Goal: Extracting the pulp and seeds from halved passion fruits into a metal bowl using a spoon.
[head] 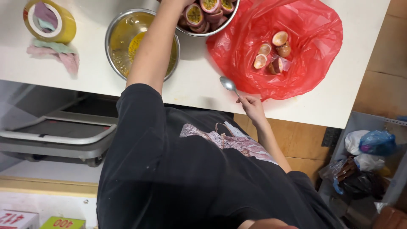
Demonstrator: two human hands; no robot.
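Note:
My right hand (253, 108) is at the table's near edge, gripping the handle of a metal spoon (229, 84) whose bowl points toward a red plastic bag (313, 63). Several scooped-out passion fruit shells (273, 51) lie on the bag. My left forearm (152, 46) reaches across a steel bowl of yellow pulp (111, 29) toward a second steel bowl (224, 25) filled with halved passion fruits (195, 15). The left hand itself is cut off by the top edge of the frame.
The white table (195, 80) also carries a yellow tape roll (51, 21) and a pale cloth (59, 53) at the far left. A grey platform trolley (63, 140) stands below on the left. A grey crate (352, 123) on the right holds plastic bags.

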